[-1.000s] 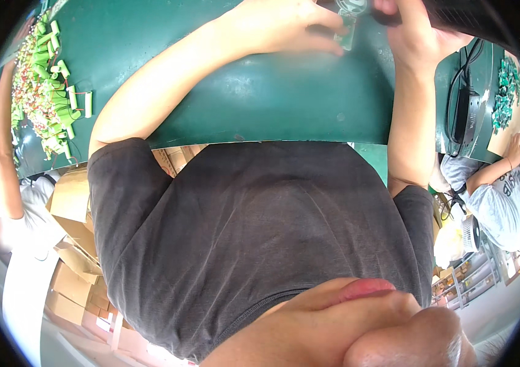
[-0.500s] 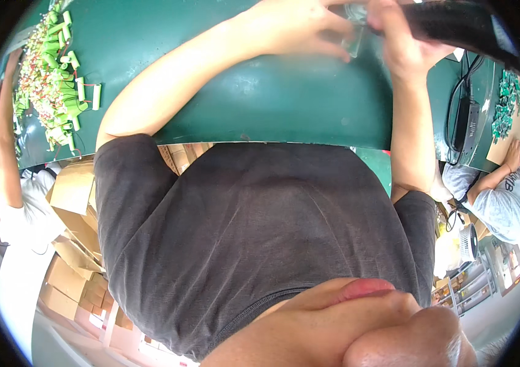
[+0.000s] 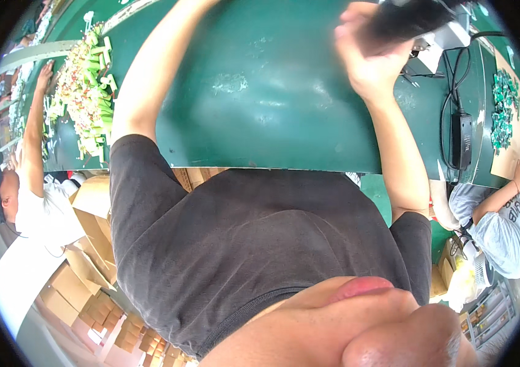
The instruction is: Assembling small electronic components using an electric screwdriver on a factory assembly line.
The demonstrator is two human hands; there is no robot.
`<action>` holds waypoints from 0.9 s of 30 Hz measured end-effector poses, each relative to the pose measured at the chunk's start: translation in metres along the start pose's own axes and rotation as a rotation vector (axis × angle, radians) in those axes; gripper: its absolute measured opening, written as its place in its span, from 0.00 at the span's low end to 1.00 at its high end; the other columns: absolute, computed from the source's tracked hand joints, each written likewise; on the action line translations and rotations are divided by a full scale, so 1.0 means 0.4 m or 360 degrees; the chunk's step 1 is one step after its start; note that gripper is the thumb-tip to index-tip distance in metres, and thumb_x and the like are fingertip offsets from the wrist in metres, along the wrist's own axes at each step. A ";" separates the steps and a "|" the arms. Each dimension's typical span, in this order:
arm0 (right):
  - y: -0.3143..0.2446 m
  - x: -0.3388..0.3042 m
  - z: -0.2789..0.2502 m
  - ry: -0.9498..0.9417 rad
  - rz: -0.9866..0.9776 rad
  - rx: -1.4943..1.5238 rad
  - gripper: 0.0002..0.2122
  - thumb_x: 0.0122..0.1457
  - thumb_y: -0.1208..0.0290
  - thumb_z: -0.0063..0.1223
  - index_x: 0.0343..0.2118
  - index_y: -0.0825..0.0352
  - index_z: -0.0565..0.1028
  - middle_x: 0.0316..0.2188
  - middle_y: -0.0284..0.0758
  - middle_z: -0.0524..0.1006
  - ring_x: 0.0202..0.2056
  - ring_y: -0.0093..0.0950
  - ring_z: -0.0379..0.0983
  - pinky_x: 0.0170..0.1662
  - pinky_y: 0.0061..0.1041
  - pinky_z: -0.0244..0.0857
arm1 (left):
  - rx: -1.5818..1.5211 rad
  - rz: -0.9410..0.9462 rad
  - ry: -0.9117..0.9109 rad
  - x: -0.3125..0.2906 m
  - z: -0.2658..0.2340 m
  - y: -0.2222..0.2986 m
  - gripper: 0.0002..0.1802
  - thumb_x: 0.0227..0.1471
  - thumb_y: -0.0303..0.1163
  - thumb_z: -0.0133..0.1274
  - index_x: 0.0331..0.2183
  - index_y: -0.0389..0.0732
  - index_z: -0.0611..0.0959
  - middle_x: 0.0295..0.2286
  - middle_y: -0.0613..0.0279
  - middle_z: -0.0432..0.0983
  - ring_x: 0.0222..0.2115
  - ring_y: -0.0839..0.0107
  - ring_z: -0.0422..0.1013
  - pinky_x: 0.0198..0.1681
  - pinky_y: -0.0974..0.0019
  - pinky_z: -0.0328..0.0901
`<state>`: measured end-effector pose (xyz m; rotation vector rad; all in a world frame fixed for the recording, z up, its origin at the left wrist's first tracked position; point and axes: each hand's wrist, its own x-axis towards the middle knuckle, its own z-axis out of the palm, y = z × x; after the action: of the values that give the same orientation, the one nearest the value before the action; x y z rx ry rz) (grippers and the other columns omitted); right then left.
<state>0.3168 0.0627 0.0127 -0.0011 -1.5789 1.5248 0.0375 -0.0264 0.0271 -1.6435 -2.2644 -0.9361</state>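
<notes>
Over the green worktable [image 3: 260, 128], toward the upper right, my right hand [image 3: 367, 64] is closed around a thick black handheld tool [image 3: 410, 23]. Motion smears the fingers and the tool, and its exact kind does not show. My left forearm [image 3: 165, 55] reaches forward over the table and leaves the picture at the top edge. The left hand itself is out of sight, so what it touches is hidden.
Green cylinders with thin red wires [image 3: 91, 101] lie heaped at left, near a co-worker's arm [image 3: 34, 131]. At right are a white boxy device [image 3: 449, 40], a black power adapter [image 3: 463, 140] with its cord, and green circuit boards [image 3: 505, 104] on cardboard near another person.
My left hand has left a small clear object near the right hand and gone out beyond the top edge. My right hand, still around the black tool, has shifted slightly left.
</notes>
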 end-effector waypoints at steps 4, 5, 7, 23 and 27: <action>-0.022 0.018 -0.004 -0.0041 -0.0004 0.0230 0.23 0.56 0.90 0.54 0.53 0.69 0.62 0.33 0.35 0.73 0.25 0.18 0.70 0.27 0.16 0.64 | 0.0599 -0.0049 -0.0060 0.119 0.028 -0.147 0.29 0.50 0.42 0.55 0.52 0.39 0.76 0.50 0.41 0.68 0.53 0.43 0.65 0.59 0.46 0.61; -0.021 0.029 -0.003 -0.0052 -0.0103 0.0198 0.24 0.56 0.87 0.55 0.55 0.69 0.63 0.33 0.36 0.76 0.29 0.21 0.73 0.32 0.21 0.67 | 0.0598 -0.0042 -0.0042 0.151 0.040 -0.149 0.29 0.50 0.42 0.55 0.52 0.39 0.76 0.50 0.41 0.68 0.53 0.43 0.65 0.59 0.46 0.61; -0.017 0.029 -0.023 -0.0068 -0.0190 0.0153 0.26 0.55 0.85 0.57 0.57 0.69 0.64 0.34 0.36 0.79 0.32 0.24 0.76 0.36 0.26 0.71 | 0.0580 0.0027 0.0029 0.205 0.092 -0.129 0.32 0.50 0.44 0.53 0.55 0.40 0.75 0.52 0.40 0.68 0.54 0.41 0.65 0.59 0.43 0.60; -0.151 0.097 -0.183 0.0131 -0.0250 0.0279 0.28 0.59 0.81 0.48 0.62 0.59 0.57 0.19 0.36 0.67 0.15 0.28 0.62 0.19 0.36 0.64 | -0.0032 -0.0197 0.0091 0.152 0.115 -0.018 0.16 0.53 0.28 0.55 0.43 0.35 0.75 0.39 0.43 0.77 0.42 0.47 0.75 0.46 0.50 0.69; -0.153 0.164 -0.290 0.0250 -0.0375 0.0244 0.22 0.58 0.81 0.48 0.56 0.67 0.62 0.19 0.38 0.70 0.16 0.30 0.64 0.21 0.37 0.65 | -0.0229 0.0548 -0.0145 -0.035 -0.047 0.220 0.16 0.51 0.24 0.56 0.44 0.36 0.78 0.41 0.49 0.75 0.43 0.52 0.73 0.49 0.55 0.69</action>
<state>0.3808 0.1769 0.0786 0.1434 -1.2873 1.4202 0.1187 -0.0322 0.0681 -2.0900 -1.9122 -0.9706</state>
